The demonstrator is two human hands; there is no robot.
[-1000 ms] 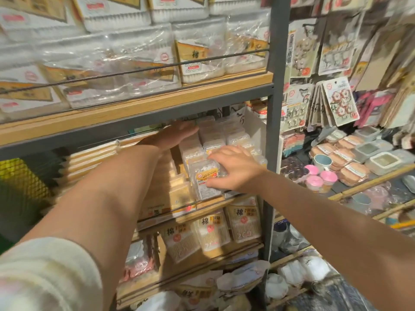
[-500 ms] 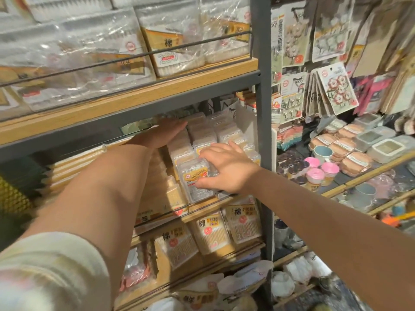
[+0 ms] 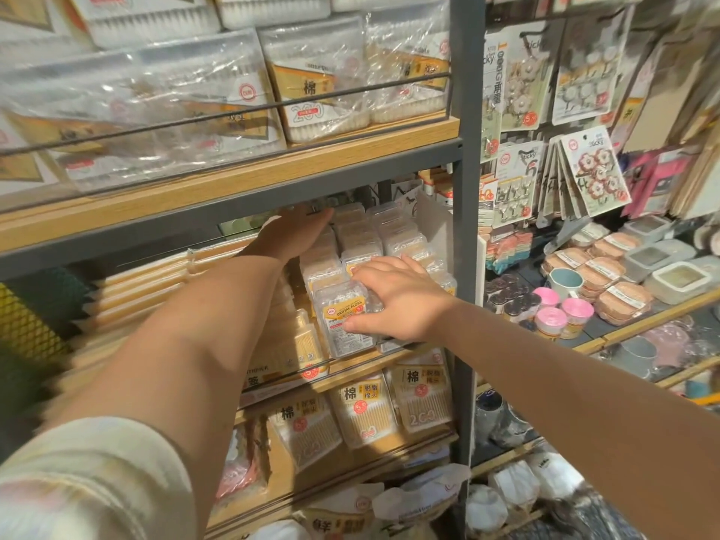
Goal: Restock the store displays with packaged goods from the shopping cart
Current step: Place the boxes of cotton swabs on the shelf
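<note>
— Floss, is it? What are you holding there?

— A clear hard-plastic box (image 3: pixel 345 325) with an orange and white label reading "DENTAL FLOSS". My right hand (image 3: pixel 397 300) is lying over its right side, fingers curled on the top edge and thumb pressing the front face. It is standing at the front of the middle shelf (image 3: pixel 389 354), first in a row of like boxes (image 3: pixel 374 243) running back into the bay.

— And the other hand?

— My left hand (image 3: pixel 294 231) is reaching deeper, fingers straight and together, resting flat on the left side of those rows. I am wearing a pale sleeve (image 3: pixel 89 485) on that arm.

— Anything else readable?

— Below, soft clear cotton swab packs (image 3: pixel 366 411) are showing the character "棉" on yellow labels with a red "5" sticker. Above, crinkly bags of swabs (image 3: pixel 315 87) are sitting behind a thin dark rail, one marked "200". Left of my box, flat wooden sticks in packets (image 3: pixel 144 282) are lying stacked. Past the grey post (image 3: pixel 465 212), carded hooks (image 3: pixel 594 171) marked "sticky" are hanging, with round pink-lidded tubs (image 3: pixel 561 313) beneath.
</note>
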